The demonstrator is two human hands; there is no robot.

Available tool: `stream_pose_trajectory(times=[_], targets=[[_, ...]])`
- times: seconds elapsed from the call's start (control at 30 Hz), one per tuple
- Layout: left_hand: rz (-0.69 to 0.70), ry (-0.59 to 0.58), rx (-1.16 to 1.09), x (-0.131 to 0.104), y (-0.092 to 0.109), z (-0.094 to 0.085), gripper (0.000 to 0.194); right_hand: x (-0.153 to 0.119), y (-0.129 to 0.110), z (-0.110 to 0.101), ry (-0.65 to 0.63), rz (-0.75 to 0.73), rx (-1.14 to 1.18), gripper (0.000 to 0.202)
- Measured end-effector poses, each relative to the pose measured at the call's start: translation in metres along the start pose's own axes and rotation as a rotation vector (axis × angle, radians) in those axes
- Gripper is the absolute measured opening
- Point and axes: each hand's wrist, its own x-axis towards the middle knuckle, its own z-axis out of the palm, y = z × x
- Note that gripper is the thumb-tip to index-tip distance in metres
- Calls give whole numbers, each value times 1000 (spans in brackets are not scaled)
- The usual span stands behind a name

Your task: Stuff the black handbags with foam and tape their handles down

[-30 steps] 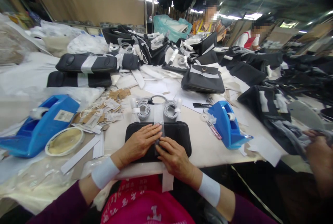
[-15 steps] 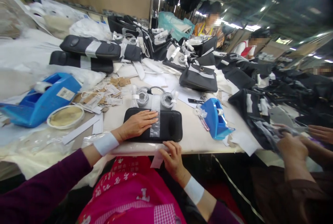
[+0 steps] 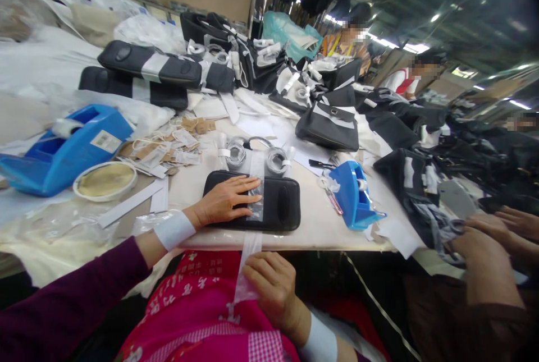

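A black bag (image 3: 273,219) lies flat at the table's front edge, with a clear strip (image 3: 255,205) running across its middle. On its left half rests my left hand (image 3: 225,202), fingers spread and flat, the fingertips on the strip. My right hand (image 3: 273,289) is below the table edge, its fingers curled shut on a translucent plastic strip (image 3: 251,250) that hangs from under the bag's front side. Behind the bag are two wrapped coiled straps (image 3: 277,161) with white-wrapped ends.
Blue tape dispensers stand left (image 3: 67,151) and right (image 3: 356,196). Paper tags (image 3: 168,151) and a round shallow dish (image 3: 105,181) lie at left. Several black bags (image 3: 328,126) are piled behind. At right, a co-worker's hands (image 3: 484,238) handle a black bag.
My right hand has pulled down and toward me from the bag's front edge, and a longer length of plastic strip now shows. My left hand stays on the bag.
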Motion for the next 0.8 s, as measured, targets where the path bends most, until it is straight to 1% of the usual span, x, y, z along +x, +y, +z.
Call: stream_pose_trajectory(times=[0.17, 0.43, 0.53, 0.6, 0.67, 0.73, 0.8], targets=[[-3, 14, -3, 0, 0, 0, 40, 6, -9, 0, -52, 25, 16, 28], [-9, 6, -19, 1, 1, 0, 39, -10, -13, 2, -125, 78, 54, 23], [-16, -7, -28, 2, 1, -1, 40, -4, -17, -4, -132, 83, 82, 24], [-23, -13, -34, 2, 2, -2, 40, 13, -13, -12, -104, 88, 136, 25], [-34, -25, -42, 2, 2, -3, 42, 40, 1, -22, -75, 142, 199, 27], [-48, -35, -43, 2, 3, -4, 43, 73, 25, -27, -39, 224, 226, 27], [-59, -36, -46, 2, 3, -5, 42, 104, 54, -25, -14, 274, 200, 24]])
